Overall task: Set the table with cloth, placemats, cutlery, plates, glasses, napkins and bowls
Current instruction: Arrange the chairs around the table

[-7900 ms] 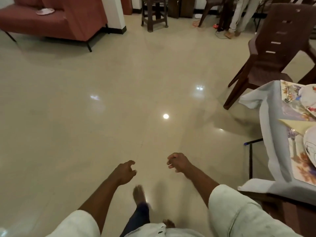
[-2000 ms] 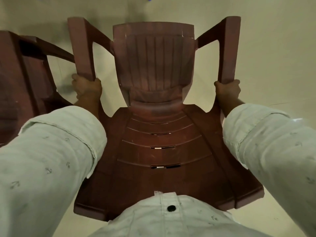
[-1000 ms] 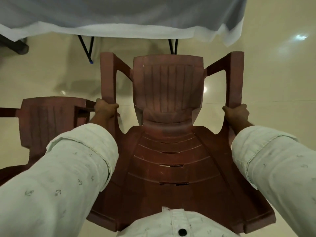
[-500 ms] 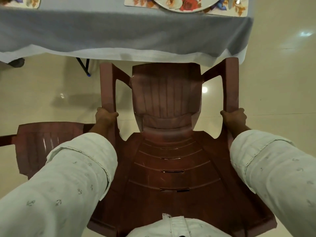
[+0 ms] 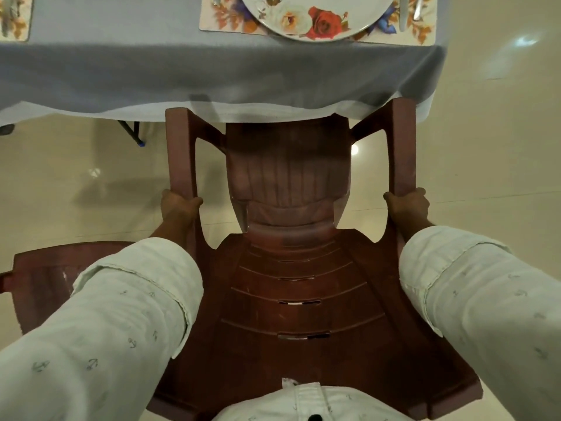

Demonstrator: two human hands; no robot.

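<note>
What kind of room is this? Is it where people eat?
Probably a dining room. A table under a grey cloth holds a flowered plate on a placemat, and both hands hold a brown plastic chair at its edge.

The brown chair (image 5: 291, 268) fills the space in front of the table (image 5: 212, 74); its seat front reaches the hanging cloth (image 5: 273, 107). Left of the chair, a second chair (image 5: 39, 284) blocks passage. Right of the chair, the floor (image 5: 485, 147) lies open.
</note>
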